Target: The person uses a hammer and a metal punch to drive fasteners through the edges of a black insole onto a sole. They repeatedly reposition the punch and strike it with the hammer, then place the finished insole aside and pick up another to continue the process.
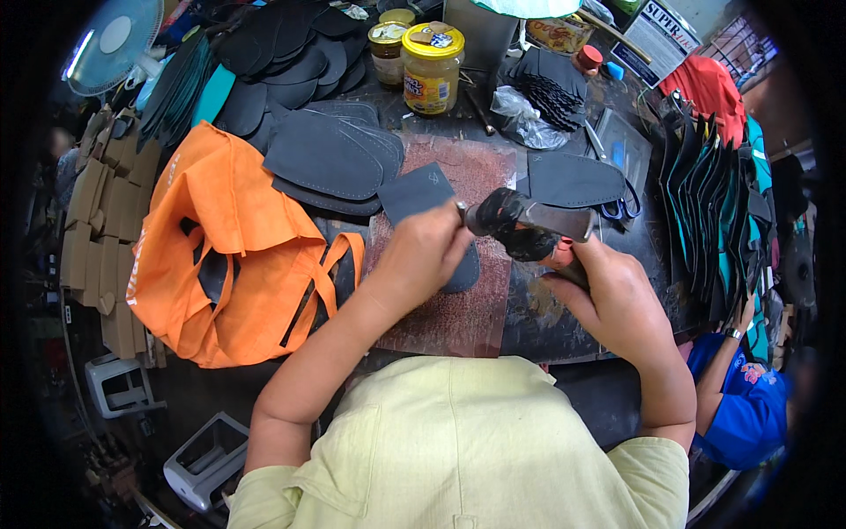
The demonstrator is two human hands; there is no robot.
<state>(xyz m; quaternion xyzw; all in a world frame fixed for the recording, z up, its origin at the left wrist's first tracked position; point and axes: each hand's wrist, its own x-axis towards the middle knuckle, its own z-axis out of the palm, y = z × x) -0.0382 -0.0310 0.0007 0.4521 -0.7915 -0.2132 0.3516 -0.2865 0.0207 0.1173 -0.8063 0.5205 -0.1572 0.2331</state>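
Observation:
My right hand [617,300] is wrapped around the handle of a hammer [560,220], its head partly bound in black. The hammer is raised over the work, its bound end close beside my left fingers. My left hand [419,251] is closed on a small metal punch [460,207]; only the punch's end shows above the fingers. Partly under that hand lies a dark leather piece [416,192] with a small mark near its corner. Another dark piece [463,273] shows below my left hand. Both rest on a worn reddish board [458,331].
An orange cloth bag [229,256] lies left. Stitched black pieces [335,154] stack behind, near a yellow-lidded jar [432,75]. Right of the board are another black piece [573,179], scissors [627,204] and hanging black-and-teal pieces [705,212]. A person in blue [749,406] is at far right.

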